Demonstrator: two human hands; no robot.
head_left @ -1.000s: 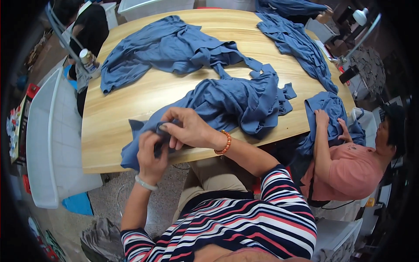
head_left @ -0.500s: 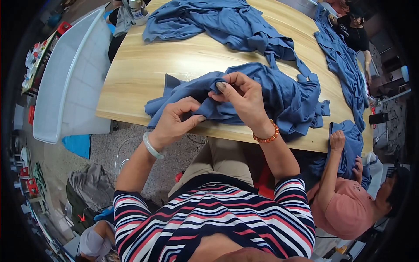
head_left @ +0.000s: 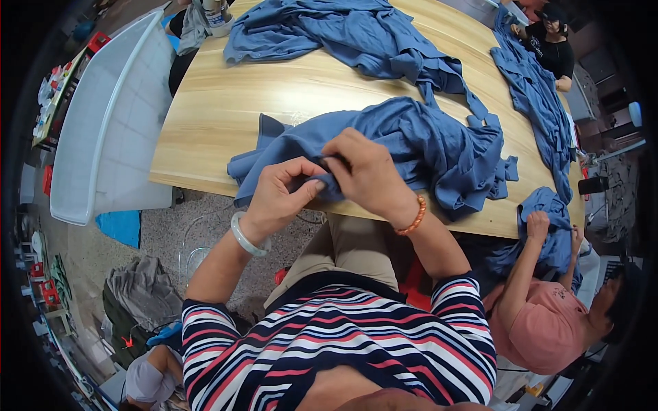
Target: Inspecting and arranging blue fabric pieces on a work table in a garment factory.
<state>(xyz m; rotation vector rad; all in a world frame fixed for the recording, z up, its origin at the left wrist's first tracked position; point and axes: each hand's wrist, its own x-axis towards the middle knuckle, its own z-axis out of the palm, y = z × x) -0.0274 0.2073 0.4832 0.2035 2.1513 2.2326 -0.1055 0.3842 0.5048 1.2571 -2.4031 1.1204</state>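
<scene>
A crumpled blue garment (head_left: pixel 411 144) lies along the near edge of the wooden table (head_left: pixel 205 130), its folds bunched toward the right. My left hand (head_left: pixel 281 195) pinches the garment's near edge between thumb and forefinger. Close beside it, my right hand (head_left: pixel 367 171) has its fingers pressed together on the same bit of cloth, knuckles up. The fingertips of the right hand are partly hidden. Farther back lies another blue garment (head_left: pixel 343 34), with a narrow strip of cloth reaching toward the one I hold.
A tall white plastic bin (head_left: pixel 103 137) stands left of the table. At right, a person in pink (head_left: pixel 548 322) handles blue cloth (head_left: pixel 541 205); another in black (head_left: pixel 552 51) sits beyond more blue garments (head_left: pixel 531 103). A bottle (head_left: pixel 216 15) stands at the far left corner.
My right hand has come left and down, turning over so its back shows, and now meets my left hand at the cloth's edge. The left hand has barely shifted.
</scene>
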